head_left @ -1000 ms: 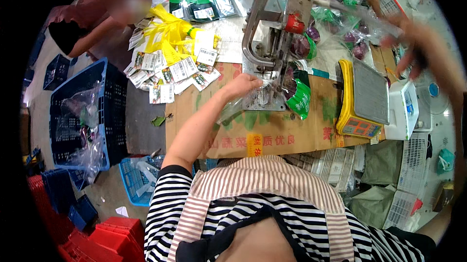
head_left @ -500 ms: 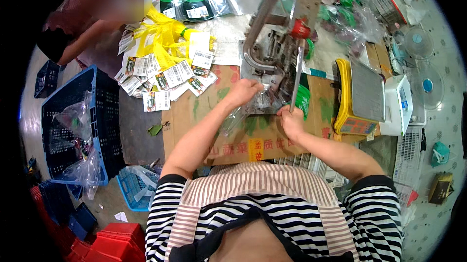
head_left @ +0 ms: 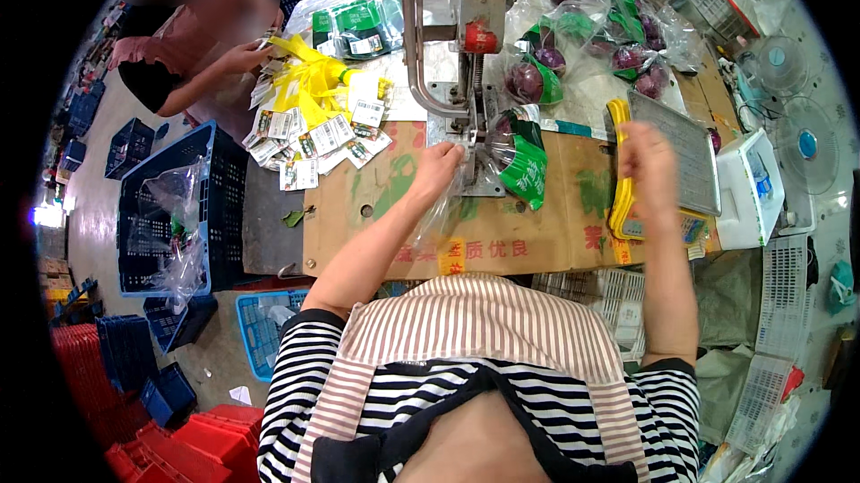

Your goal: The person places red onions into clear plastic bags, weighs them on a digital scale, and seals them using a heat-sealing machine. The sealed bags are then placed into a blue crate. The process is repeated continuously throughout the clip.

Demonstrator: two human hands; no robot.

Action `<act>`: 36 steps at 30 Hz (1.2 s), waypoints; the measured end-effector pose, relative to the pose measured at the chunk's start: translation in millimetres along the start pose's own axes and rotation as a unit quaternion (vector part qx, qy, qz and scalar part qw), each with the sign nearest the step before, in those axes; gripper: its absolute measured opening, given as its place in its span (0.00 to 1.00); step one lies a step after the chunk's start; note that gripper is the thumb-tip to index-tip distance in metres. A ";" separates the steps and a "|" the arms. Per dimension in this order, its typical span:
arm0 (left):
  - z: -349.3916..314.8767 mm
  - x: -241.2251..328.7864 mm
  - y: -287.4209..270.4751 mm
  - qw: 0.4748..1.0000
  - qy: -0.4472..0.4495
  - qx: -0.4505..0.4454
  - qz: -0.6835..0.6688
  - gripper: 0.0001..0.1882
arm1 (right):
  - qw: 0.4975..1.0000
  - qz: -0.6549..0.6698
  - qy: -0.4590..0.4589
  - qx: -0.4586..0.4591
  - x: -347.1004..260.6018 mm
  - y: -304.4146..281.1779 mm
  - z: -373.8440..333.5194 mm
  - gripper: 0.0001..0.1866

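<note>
Rt hand (head_left: 649,162) moved nr scale (head_left: 692,144); bag (head_left: 523,169) pts lengthwise twd wearer (head_left: 479,326).

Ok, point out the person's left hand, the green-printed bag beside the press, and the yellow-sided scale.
Left hand (head_left: 436,171): head view, on the back of the hand.
Green-printed bag (head_left: 523,169): head view, on its green panel.
Yellow-sided scale (head_left: 691,160): head view, on its bare grey pan.
</note>
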State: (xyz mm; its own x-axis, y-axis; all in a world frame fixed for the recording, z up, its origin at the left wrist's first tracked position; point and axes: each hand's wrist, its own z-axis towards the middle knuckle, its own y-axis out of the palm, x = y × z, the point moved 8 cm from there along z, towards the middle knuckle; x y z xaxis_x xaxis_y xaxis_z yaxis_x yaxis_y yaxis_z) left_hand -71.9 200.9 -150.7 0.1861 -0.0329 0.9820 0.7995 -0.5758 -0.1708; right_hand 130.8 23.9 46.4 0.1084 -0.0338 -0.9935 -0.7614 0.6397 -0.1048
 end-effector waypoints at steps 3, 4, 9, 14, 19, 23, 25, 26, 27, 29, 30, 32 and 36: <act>-9.4 14.7 24.5 0.998 0.015 -0.034 -0.047 0.14 | 0.966 -0.246 -0.075 -0.028 88.1 25.1 -8.2 0.15; -17.7 32.6 34.4 0.997 0.019 -0.060 -0.046 0.14 | 0.938 -0.321 -0.119 -0.050 89.9 48.0 -15.1 0.18; -56.5 66.6 57.9 0.991 0.076 -0.082 -0.067 0.14 | 0.880 -0.264 -0.375 -0.123 90.6 103.1 -27.3 0.12; -86.4 124.8 -11.7 0.992 0.015 -0.109 -0.059 0.11 | 0.933 -0.070 -0.260 -0.238 42.9 150.7 -51.8 0.07; -129.2 152.8 -134.9 1.000 -0.022 -0.014 0.000 0.11 | 0.895 0.063 -0.125 -0.423 -1.8 257.1 -84.2 0.07; -179.4 165.4 -246.0 0.942 0.019 0.312 -0.119 0.09 | 0.876 0.144 -0.251 -0.386 -19.2 305.3 -72.2 0.09; -199.8 195.6 -305.0 0.880 0.091 0.352 0.304 0.10 | 0.872 0.078 -0.307 -0.374 -27.2 288.3 -69.0 0.08; -213.1 148.2 -371.3 0.914 -0.005 0.395 -0.088 0.12 | 0.874 0.068 -0.330 -0.349 -32.1 265.9 -61.6 0.08; -241.0 156.4 -425.3 0.806 -0.013 0.462 0.370 0.12 | 0.875 0.057 -0.352 -0.329 -35.9 245.1 -55.1 0.08; -291.7 80.7 -561.1 0.864 0.073 0.474 0.157 0.13 | 0.893 0.029 -0.375 -0.247 -27.1 201.5 -30.3 0.06; -276.4 76.1 -576.0 0.855 0.060 0.512 0.058 0.13 | 0.928 0.046 -0.343 -0.138 7.4 164.8 -0.8 0.06; -247.1 58.7 -590.5 0.830 0.030 0.550 0.084 0.12 | 0.985 0.035 -0.159 0.049 35.8 96.5 47.5 0.08; -234.8 -57.1 -684.0 0.714 -0.115 0.546 0.423 0.20 | 0.965 -0.221 -0.112 0.087 112.9 31.9 133.7 0.16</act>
State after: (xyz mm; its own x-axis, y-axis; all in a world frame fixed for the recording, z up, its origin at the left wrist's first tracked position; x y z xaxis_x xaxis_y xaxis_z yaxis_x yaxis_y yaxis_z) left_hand -763.5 404.9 -70.9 0.8547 0.2169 0.4716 0.2895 0.5549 -0.7799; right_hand 204.2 143.2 -63.3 0.5487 -0.1791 -0.8166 -0.4917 0.7208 -0.4885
